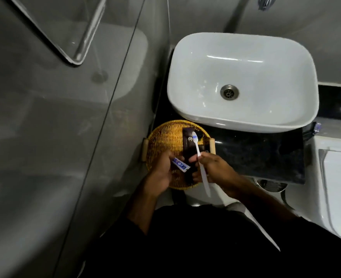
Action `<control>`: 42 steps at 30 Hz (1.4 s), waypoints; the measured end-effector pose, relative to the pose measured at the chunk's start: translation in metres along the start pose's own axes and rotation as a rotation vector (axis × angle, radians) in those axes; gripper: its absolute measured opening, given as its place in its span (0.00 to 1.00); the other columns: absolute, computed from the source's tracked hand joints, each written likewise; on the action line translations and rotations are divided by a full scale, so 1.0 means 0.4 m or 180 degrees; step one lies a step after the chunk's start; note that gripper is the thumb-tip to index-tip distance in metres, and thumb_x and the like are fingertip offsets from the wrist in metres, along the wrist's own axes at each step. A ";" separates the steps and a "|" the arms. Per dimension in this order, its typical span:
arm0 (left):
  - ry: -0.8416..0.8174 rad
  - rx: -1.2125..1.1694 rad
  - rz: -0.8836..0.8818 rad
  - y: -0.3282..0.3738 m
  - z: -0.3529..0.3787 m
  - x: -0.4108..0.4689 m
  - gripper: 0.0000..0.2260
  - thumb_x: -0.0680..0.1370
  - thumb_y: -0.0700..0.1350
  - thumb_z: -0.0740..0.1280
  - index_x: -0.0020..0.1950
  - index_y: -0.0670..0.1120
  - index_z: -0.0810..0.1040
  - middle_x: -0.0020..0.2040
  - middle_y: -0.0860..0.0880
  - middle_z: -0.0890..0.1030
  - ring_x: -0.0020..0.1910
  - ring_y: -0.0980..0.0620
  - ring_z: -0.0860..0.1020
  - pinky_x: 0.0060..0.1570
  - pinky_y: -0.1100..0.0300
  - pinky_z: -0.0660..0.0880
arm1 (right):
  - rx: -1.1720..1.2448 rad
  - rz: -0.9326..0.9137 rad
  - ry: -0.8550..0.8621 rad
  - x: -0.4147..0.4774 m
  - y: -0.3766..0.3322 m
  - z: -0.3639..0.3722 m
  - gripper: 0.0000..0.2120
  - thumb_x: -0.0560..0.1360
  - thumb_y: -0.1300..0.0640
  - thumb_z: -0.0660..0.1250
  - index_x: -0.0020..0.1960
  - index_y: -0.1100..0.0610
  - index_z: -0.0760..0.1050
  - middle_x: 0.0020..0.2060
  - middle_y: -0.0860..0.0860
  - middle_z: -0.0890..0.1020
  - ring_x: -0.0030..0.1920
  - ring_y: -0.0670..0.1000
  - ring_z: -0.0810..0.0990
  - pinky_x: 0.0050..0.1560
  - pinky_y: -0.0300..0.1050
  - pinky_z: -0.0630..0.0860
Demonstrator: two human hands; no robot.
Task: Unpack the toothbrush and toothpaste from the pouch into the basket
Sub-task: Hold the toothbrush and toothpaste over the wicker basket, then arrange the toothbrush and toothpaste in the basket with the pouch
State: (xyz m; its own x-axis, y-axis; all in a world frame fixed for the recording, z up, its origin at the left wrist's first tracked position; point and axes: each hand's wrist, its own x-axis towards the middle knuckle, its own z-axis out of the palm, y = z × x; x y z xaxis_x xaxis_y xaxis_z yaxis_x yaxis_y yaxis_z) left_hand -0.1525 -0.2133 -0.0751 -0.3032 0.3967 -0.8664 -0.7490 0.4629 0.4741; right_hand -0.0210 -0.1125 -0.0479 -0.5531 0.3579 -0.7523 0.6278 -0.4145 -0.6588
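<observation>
A white sink [244, 81] sits on a black counter [266, 155]. At its 8 o'clock, over the round basket [161, 137], the left hand [161, 169] grips the toothpaste [180, 164]. The right hand [211, 167] grips the toothbrush [200, 163] and dark pouch [188, 145].

The basket [161, 137] is woven wicker, golden and rough-textured, with pale smooth wooden handles at its 3 and 9 o'clock rims. The toothbrush [200, 163] looks like white plastic — smooth, faintly translucent. The toothpaste tube [181, 164] has a glossy blue-and-white printed skin. The pouch [188, 146] is dark and matt, paper or card by its look. At 12 o'clock, the washbasin [244, 57] is glossy white ceramic with a metal drain [229, 92]. The tabletop [266, 155] is polished black stone — speckled.
</observation>
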 end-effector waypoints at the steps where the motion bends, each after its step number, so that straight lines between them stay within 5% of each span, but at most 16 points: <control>1: 0.0080 0.0301 0.0152 0.001 -0.005 0.012 0.09 0.79 0.45 0.56 0.46 0.44 0.74 0.44 0.45 0.78 0.44 0.48 0.76 0.49 0.53 0.72 | -0.0123 -0.0039 0.0006 0.018 -0.006 0.001 0.15 0.85 0.54 0.55 0.52 0.52 0.81 0.51 0.54 0.82 0.46 0.52 0.83 0.42 0.42 0.82; 6: 0.0311 0.1517 0.0849 0.018 -0.044 0.088 0.13 0.83 0.43 0.56 0.66 0.49 0.72 0.59 0.45 0.77 0.49 0.52 0.78 0.42 0.58 0.74 | -0.0745 -0.0389 0.0475 0.101 -0.041 0.042 0.05 0.79 0.54 0.69 0.48 0.49 0.84 0.47 0.48 0.86 0.53 0.50 0.84 0.61 0.50 0.79; 9: 0.0632 0.1918 0.1135 0.029 -0.044 0.122 0.17 0.83 0.41 0.59 0.71 0.49 0.70 0.69 0.44 0.74 0.63 0.45 0.77 0.59 0.48 0.78 | -0.0896 -0.0441 0.0829 0.134 -0.048 0.082 0.05 0.76 0.54 0.73 0.51 0.53 0.84 0.47 0.52 0.87 0.51 0.53 0.86 0.56 0.53 0.83; 17: 0.1165 0.1787 0.1448 -0.001 -0.039 0.140 0.17 0.80 0.40 0.67 0.68 0.40 0.74 0.67 0.41 0.78 0.65 0.41 0.77 0.66 0.44 0.75 | -0.1764 -0.0415 0.1014 0.189 -0.010 0.120 0.10 0.80 0.54 0.69 0.57 0.57 0.81 0.52 0.54 0.85 0.47 0.49 0.83 0.40 0.36 0.76; 22: 0.1246 0.1764 0.1567 -0.011 -0.040 0.143 0.14 0.80 0.41 0.67 0.64 0.41 0.76 0.63 0.41 0.80 0.62 0.42 0.79 0.63 0.43 0.76 | -0.1910 -0.0393 0.1060 0.208 -0.001 0.119 0.12 0.81 0.54 0.67 0.60 0.58 0.80 0.55 0.55 0.84 0.55 0.52 0.83 0.48 0.40 0.78; 27: 0.1363 0.1864 0.1686 -0.019 -0.042 0.145 0.13 0.80 0.43 0.67 0.63 0.42 0.77 0.62 0.43 0.81 0.61 0.43 0.79 0.63 0.44 0.76 | -0.1843 -0.0506 0.1160 0.218 0.009 0.132 0.12 0.82 0.54 0.64 0.59 0.61 0.80 0.53 0.57 0.85 0.52 0.54 0.85 0.53 0.48 0.83; 35: 0.1693 0.2200 0.1980 -0.039 -0.034 0.144 0.09 0.80 0.46 0.66 0.57 0.43 0.80 0.57 0.45 0.83 0.56 0.46 0.80 0.56 0.55 0.74 | -0.1895 -0.0585 0.1713 0.218 0.020 0.149 0.16 0.82 0.49 0.64 0.58 0.61 0.80 0.51 0.56 0.85 0.49 0.53 0.84 0.41 0.38 0.73; 42: 0.1878 0.3035 0.2235 -0.047 -0.030 0.144 0.15 0.76 0.51 0.69 0.56 0.42 0.76 0.57 0.44 0.78 0.55 0.44 0.77 0.51 0.50 0.76 | -0.1660 -0.0525 0.1792 0.223 0.029 0.158 0.18 0.82 0.48 0.64 0.60 0.62 0.79 0.53 0.57 0.84 0.48 0.52 0.83 0.34 0.33 0.68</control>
State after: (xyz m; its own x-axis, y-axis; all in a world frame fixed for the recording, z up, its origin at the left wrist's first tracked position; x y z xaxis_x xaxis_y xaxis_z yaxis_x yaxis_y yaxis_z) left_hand -0.1629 -0.2085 -0.1356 -0.8449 0.4894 -0.2159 0.3032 0.7706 0.5606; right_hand -0.0977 -0.1385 -0.1224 -0.3882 0.8088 -0.4418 0.8150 0.0774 -0.5743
